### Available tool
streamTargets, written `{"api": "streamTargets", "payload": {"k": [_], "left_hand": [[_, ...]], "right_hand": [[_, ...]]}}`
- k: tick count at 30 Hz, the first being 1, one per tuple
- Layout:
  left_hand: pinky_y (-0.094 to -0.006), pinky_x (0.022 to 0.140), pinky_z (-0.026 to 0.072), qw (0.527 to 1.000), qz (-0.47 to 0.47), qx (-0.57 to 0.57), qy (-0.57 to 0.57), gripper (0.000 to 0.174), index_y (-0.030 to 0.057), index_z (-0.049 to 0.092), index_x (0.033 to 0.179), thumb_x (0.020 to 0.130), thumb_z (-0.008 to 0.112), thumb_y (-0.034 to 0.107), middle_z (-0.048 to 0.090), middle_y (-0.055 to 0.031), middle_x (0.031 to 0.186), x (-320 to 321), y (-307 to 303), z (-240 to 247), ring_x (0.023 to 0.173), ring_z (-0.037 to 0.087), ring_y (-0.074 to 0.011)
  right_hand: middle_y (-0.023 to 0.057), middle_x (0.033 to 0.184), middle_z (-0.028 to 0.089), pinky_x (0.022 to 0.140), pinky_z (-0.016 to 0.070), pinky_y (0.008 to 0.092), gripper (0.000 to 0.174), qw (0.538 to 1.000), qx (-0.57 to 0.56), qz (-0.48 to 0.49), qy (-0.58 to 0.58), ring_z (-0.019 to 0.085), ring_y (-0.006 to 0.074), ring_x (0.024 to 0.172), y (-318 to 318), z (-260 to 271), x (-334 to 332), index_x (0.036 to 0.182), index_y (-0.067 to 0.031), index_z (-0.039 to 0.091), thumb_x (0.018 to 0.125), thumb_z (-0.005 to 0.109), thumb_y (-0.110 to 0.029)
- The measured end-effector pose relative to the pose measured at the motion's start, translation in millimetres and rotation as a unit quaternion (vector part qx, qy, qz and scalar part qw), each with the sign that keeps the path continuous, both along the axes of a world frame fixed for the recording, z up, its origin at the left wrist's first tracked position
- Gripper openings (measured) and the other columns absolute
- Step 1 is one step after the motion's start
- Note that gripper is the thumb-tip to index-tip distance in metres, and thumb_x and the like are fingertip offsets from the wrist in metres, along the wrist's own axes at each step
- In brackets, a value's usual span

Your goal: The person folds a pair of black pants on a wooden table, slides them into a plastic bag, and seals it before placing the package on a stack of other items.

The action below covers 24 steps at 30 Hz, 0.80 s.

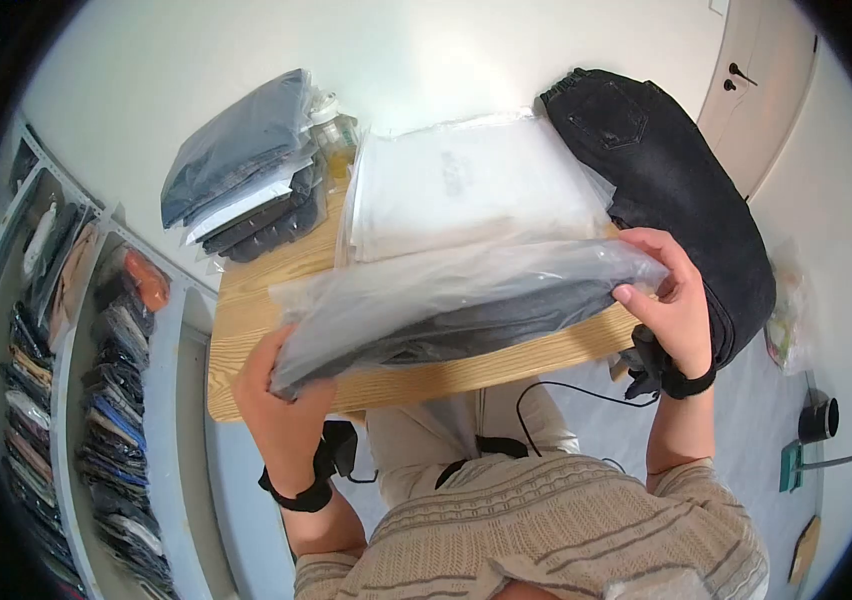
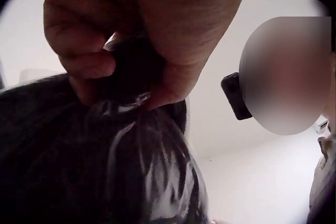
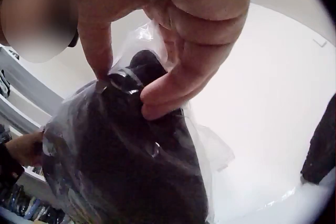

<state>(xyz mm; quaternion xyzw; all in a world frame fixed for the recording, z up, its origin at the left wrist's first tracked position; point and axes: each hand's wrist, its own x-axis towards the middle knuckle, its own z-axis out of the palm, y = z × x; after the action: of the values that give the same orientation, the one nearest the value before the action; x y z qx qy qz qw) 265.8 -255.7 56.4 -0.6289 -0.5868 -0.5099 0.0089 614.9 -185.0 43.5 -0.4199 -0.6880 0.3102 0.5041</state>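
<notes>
A clear plastic bag with a dark folded garment inside (image 1: 466, 318) is held up above the front of the wooden table (image 1: 246, 310). The left hand (image 1: 286, 410) grips its left end, and the right hand (image 1: 671, 300) pinches its right end between thumb and fingers. In the left wrist view the left hand (image 2: 142, 29) pinches the dark bagged garment (image 2: 105, 166) from above. The right wrist view shows the right hand (image 3: 173, 35) with thumb and fingers on the bag's edge, the dark cloth (image 3: 142, 155) showing through the film.
Behind the bag lies a stack of clear plastic bags (image 1: 466, 185). Bagged garments (image 1: 241, 150) are piled back left beside a bottle (image 1: 334, 135). Black jeans (image 1: 676, 170) lie at the right. Shelves of packed clothes (image 1: 116, 430) stand left; a cable (image 1: 586, 388) hangs below the table.
</notes>
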Motion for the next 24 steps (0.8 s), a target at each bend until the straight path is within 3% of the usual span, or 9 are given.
{"api": "streamTargets", "payload": {"k": [6, 7, 8, 9, 17, 19, 20, 22, 24], "left_hand": [[-0.024, 0.066, 0.0442, 0.97, 0.0, -0.123, -0.208, 0.019, -0.003, 0.061, 0.091, 0.072, 0.064, 0.0, 0.061, -0.0056, 0.074, -17, 7, -36, 0.07, 0.055, -0.0107], [-0.0237, 0.066, 0.0439, 0.969, 0.014, -0.12, -0.217, 0.017, -0.003, 0.061, 0.09, 0.074, 0.063, 0.0, 0.06, -0.0043, 0.074, -17, 7, -37, 0.07, 0.054, -0.0109], [-0.0237, 0.066, 0.0439, 0.968, 0.014, -0.123, -0.217, 0.017, -0.003, 0.061, 0.09, 0.074, 0.063, 0.0, 0.06, -0.0043, 0.074, -17, 6, -37, 0.07, 0.054, -0.0109], [-0.0238, 0.069, 0.0435, 0.961, 0.004, -0.138, -0.24, 0.02, -0.0034, 0.06, 0.093, 0.075, 0.065, 0.004, 0.06, -0.0037, 0.079, -16, 6, -35, 0.074, 0.054, -0.011], [-0.0289, 0.088, 0.0415, 0.962, -0.12, -0.013, -0.243, 0.061, -0.0028, 0.051, 0.117, 0.073, 0.078, 0.029, 0.057, -0.0068, 0.106, -35, 16, -66, 0.101, 0.051, -0.0163], [-0.032, 0.092, 0.041, 0.977, -0.161, -0.058, -0.123, 0.071, -0.0019, 0.047, 0.124, 0.069, 0.081, 0.026, 0.057, -0.009, 0.113, -45, 17, -80, 0.106, 0.052, -0.02], [-0.032, 0.092, 0.041, 0.978, -0.161, -0.058, -0.123, 0.071, -0.0019, 0.047, 0.124, 0.069, 0.081, 0.026, 0.057, -0.009, 0.113, -50, 14, -88, 0.106, 0.052, -0.02], [-0.0338, 0.094, 0.0403, 0.928, -0.188, -0.257, -0.195, 0.072, -0.0022, 0.046, 0.125, 0.067, 0.083, 0.019, 0.056, -0.0121, 0.118, -56, 7, -99, 0.108, 0.051, -0.0219], [-0.0342, 0.095, 0.0403, 0.926, -0.166, -0.278, -0.195, 0.07, -0.002, 0.046, 0.125, 0.066, 0.082, 0.013, 0.056, -0.0124, 0.118, -54, 7, -106, 0.109, 0.052, -0.0223]], "right_hand": [[0.0032, 0.113, 0.052, 0.088, 0.0392, 0.0268, 0.071, 0.975, -0.067, 0.116, 0.18, 0.047, 0.0126, 0.099, 18, -60, 0, 0.126, -0.0013, 0.047, 0.065, 0.082, -0.009], [0.0032, 0.113, 0.052, 0.088, 0.0392, 0.0268, 0.071, 0.974, -0.069, 0.115, 0.181, 0.047, 0.0126, 0.099, 19, -65, 0, 0.126, -0.0013, 0.047, 0.065, 0.082, -0.009], [0.0041, 0.117, 0.051, 0.091, 0.0383, 0.0284, 0.068, 0.993, -0.064, 0.077, 0.055, 0.047, 0.0141, 0.104, 20, -69, 0, 0.124, -0.0008, 0.049, 0.064, 0.082, -0.01], [0.0049, 0.122, 0.05, 0.094, 0.0375, 0.03, 0.066, 0.995, -0.056, 0.039, -0.073, 0.046, 0.0157, 0.108, 22, -73, -1, 0.121, -0.0003, 0.052, 0.064, 0.083, -0.011], [0.0094, 0.111, 0.062, 0.097, 0.0388, 0.0327, 0.045, 0.983, -0.152, 0.099, 0.011, 0.053, 0.0191, 0.109, 33, -90, -17, 0.112, 0.0021, 0.058, 0.074, 0.077, -0.013], [0.0093, 0.106, 0.064, 0.095, 0.04, 0.032, 0.043, 0.982, -0.144, 0.113, 0.037, 0.055, 0.0187, 0.105, 37, -101, -18, 0.112, 0.0023, 0.058, 0.076, 0.076, -0.012], [0.0092, 0.108, 0.063, 0.095, 0.0404, 0.0316, 0.042, 0.981, -0.15, 0.112, 0.045, 0.054, 0.0183, 0.105, 37, -104, -19, 0.113, 0.0025, 0.058, 0.077, 0.075, -0.011], [0.0092, 0.109, 0.063, 0.094, 0.0407, 0.0312, 0.042, 0.98, -0.156, 0.113, 0.053, 0.054, 0.0179, 0.106, 37, -109, -20, 0.113, 0.0027, 0.057, 0.077, 0.074, -0.011], [0.0086, 0.109, 0.063, 0.093, 0.0421, 0.0308, 0.046, 0.966, -0.194, 0.123, 0.116, 0.054, 0.0169, 0.106, 37, -113, -22, 0.116, 0.0026, 0.055, 0.077, 0.075, -0.011]]}}
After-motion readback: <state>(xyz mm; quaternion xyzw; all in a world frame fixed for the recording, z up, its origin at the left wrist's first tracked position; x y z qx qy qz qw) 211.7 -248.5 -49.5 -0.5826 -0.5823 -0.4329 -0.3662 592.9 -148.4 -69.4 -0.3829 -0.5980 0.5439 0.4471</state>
